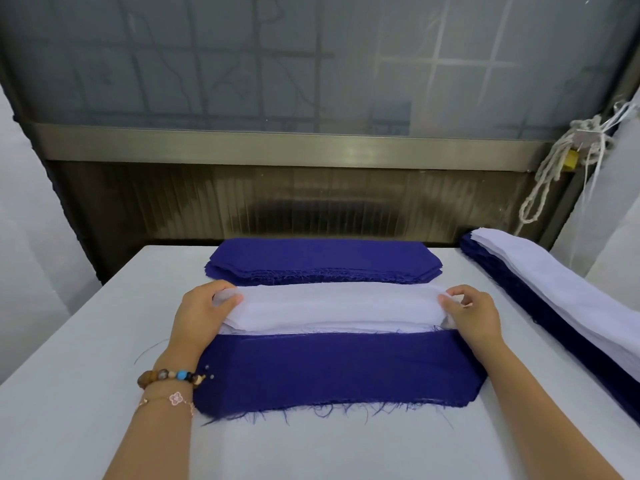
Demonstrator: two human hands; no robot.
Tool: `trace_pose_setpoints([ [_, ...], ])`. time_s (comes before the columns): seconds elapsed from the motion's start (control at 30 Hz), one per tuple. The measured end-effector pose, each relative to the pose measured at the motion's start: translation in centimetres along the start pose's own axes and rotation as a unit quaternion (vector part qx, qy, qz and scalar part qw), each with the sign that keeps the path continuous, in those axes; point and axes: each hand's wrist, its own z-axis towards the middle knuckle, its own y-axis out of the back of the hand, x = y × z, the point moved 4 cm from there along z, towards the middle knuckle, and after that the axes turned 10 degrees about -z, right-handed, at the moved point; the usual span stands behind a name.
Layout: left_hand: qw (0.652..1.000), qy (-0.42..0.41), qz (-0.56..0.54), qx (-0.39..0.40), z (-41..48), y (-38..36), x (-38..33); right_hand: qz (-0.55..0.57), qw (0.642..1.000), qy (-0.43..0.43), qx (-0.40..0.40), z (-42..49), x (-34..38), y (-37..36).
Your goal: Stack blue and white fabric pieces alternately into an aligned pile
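Centre of frame: a long white woven fabric piece [332, 308] was pinched at its ends by the left hand [199, 315] and the right hand [474, 315], each grip clamped on the cloth. It was held directly beyond a frayed dark-blue fabric piece [339, 368] laid on the white surface [86, 358]. A stack of blue pieces [322, 258] was seen above centre, and a blue-and-white pile [554, 289] at the right edge.

Your desk [86, 341] carried a white pile [332, 306], a far blue pile [322, 258] just behind it, a near blue pile [339, 372] against its front, and a blue-and-white stack [554, 296] to its right.
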Motion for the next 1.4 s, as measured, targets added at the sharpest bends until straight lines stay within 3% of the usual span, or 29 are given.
trace_pose_setpoints([
  [0.17, 1.0, -0.008, -0.027, -0.007, -0.1, 0.5, -0.5, 0.03, 0.998, 0.054, -0.013, -0.2, 0.6, 0.6],
  [0.4, 0.999, 0.013, -0.025, -0.029, 0.1, 1.0, -1.3, 0.133, 0.99, 0.051, -0.013, -0.5, 1.0, 1.9],
  [0.57, 0.991, 0.088, -0.095, -0.041, 0.2, 2.9, -1.4, 0.224, 0.972, 0.015, 0.077, -0.4, 0.8, 2.8],
  [0.67, 0.967, 0.178, -0.179, 0.012, -0.1, 3.8, -1.1, 0.267, 0.952, 0.038, 0.144, -0.8, 1.0, 3.4],
  [0.77, 0.951, 0.251, -0.158, 0.089, -0.5, 4.4, -0.3, 0.224, 0.955, 0.025, 0.195, -0.7, 0.5, 3.6],
  [0.93, 0.929, 0.317, -0.042, 0.185, -1.5, 3.6, 0.3, 0.023, 0.962, 0.039, 0.27, -1.3, -0.4, 2.7],
  [1.2, 0.964, 0.237, -0.014, 0.119, -1.0, 3.2, -0.2, -0.036, 0.968, 0.111, 0.223, -1.5, 0.7, 2.2],
  [1.4, 0.955, 0.253, -0.063, 0.144, -1.3, 4.2, -0.7, 0.007, 0.964, 0.108, 0.244, -1.9, 1.2, 3.6],
])
